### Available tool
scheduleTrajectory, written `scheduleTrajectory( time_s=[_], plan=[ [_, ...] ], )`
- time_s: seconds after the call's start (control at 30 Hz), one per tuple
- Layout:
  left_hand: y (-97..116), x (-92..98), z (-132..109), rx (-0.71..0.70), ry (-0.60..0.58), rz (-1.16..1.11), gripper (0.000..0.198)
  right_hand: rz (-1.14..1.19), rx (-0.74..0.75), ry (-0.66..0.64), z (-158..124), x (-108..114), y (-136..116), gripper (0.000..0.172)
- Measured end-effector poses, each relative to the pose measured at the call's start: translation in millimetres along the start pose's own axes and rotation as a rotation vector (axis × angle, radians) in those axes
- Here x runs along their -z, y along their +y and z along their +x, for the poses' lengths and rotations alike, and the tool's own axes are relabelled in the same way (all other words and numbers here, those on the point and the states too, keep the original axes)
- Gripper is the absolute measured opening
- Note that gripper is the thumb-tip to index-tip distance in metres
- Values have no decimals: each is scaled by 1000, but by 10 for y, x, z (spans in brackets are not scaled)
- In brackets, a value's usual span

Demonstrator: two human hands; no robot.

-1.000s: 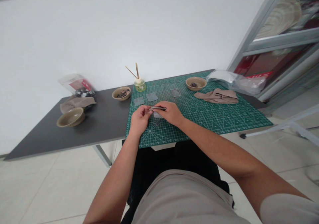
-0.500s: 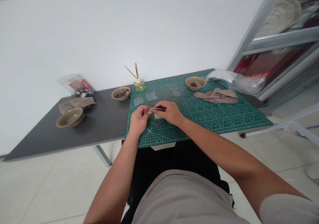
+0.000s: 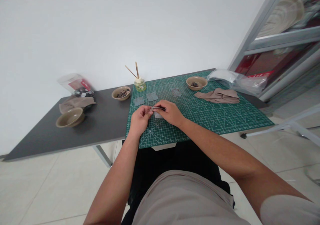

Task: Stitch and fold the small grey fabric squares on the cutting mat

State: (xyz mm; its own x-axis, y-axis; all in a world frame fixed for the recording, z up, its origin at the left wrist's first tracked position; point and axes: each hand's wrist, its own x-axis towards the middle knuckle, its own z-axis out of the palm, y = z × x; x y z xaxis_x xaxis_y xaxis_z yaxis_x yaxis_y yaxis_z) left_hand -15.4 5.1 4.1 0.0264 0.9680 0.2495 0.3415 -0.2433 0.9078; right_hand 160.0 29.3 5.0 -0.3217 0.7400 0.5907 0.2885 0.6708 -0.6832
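Note:
My left hand and my right hand meet above the green cutting mat. Between their fingertips is a small thin greyish flat piece, seen nearly edge-on; its kind is unclear. My left fingers pinch its left end, while the right thumb and fingers close on the other end. Just under the right hand lies a small clear packet, partly covered. Farther back on the mat rest a flat clear packet, a second packet and a third packet.
Dark bits fill a tan bowl left of the mat. Another bowl stands at the mat's back, beside a brown cloth. A reed diffuser stands near the wall. Farther left are a bowl, a cloth and a clear container.
The thin piece between my fingers has tilted slightly, and a bit more of the packet under my right hand shows. Both hands stay in nearly the same place.

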Motion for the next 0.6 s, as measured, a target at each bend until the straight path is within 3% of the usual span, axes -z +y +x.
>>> scheduleTrajectory(
  time_s=[0.6],
  plan=[
    [27, -8, -9, -10, 47, -40, 13, -57, -12, -19, -13, -6, 3, 16]
  ],
)
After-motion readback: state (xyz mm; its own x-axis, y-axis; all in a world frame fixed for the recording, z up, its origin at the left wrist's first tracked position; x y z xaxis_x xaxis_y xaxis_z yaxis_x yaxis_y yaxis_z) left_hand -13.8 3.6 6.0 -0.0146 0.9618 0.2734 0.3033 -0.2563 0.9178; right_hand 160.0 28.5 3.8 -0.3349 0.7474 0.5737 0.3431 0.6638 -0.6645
